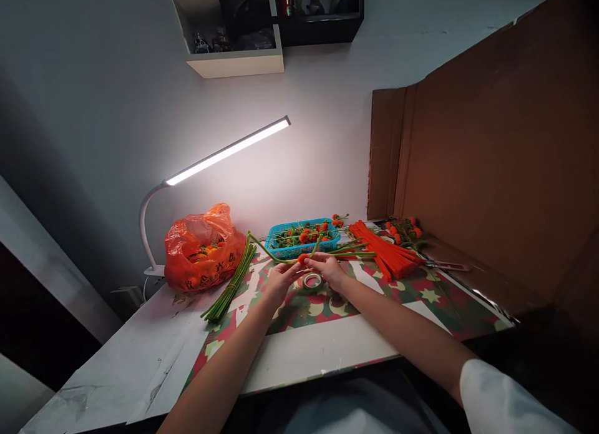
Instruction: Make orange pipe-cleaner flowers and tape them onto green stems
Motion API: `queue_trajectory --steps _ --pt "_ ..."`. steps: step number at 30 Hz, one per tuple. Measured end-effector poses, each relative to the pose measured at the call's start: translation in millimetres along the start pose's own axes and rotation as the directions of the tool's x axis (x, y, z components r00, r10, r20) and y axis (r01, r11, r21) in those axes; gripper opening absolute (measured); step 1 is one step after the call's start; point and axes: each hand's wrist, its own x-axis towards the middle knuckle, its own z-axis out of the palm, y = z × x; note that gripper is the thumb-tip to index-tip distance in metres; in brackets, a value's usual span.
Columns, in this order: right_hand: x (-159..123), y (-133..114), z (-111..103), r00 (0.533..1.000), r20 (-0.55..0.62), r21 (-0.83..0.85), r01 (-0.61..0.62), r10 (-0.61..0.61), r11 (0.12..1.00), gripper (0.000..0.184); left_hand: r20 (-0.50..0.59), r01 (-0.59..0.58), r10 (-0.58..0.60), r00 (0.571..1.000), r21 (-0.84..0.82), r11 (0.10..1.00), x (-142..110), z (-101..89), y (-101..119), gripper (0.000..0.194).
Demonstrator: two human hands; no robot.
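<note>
My left hand [281, 276] and my right hand [329, 268] meet above the table, both pinching a small orange pompom [303, 257] on a green stem [266, 250] that arcs off to the left. A roll of green tape [312, 281] lies on the patterned mat [412, 296] just under my hands. Right behind them stands a blue basket [276, 243] holding several orange-and-green pieces.
A bundle of green stems [229, 284] lies left of my hands, beside an orange plastic bag [203, 250]. A stack of orange sticks [390, 253] and scissors [444, 265] lie to the right. A lit desk lamp [224, 153] arches over; brown cardboard [491, 172] walls the right.
</note>
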Motion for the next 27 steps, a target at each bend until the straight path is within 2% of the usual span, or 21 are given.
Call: queue_trajectory --steps 5,11,16,23,27 --pt "2.9 2.1 -3.9 0.999 0.049 0.022 -0.006 0.005 1.0 0.039 -0.012 -0.033 0.034 0.999 0.074 0.997 -1.8 0.6 -1.2 0.04" --pt "6.0 3.4 -9.3 0.995 0.095 -0.002 -0.043 0.043 0.999 0.038 0.04 0.017 -0.021 0.999 0.092 0.996 -2.3 -1.9 1.0 0.041" --pt "6.6 6.4 -10.5 0.994 0.103 -0.011 -0.035 0.036 0.999 0.038 0.099 0.029 -0.039 0.994 0.098 0.995 -2.7 -3.5 1.7 0.04" --pt "6.6 8.7 -10.9 0.996 0.088 -0.041 -0.013 0.016 0.999 0.038 0.108 -0.019 0.005 0.994 0.126 0.992 -3.8 -5.0 -1.4 0.04" --pt "6.7 10.2 -11.7 0.995 0.095 -0.045 -0.016 0.02 0.999 0.039 0.088 -0.002 -0.012 0.996 0.152 0.988 -3.5 -7.0 -2.4 0.037"
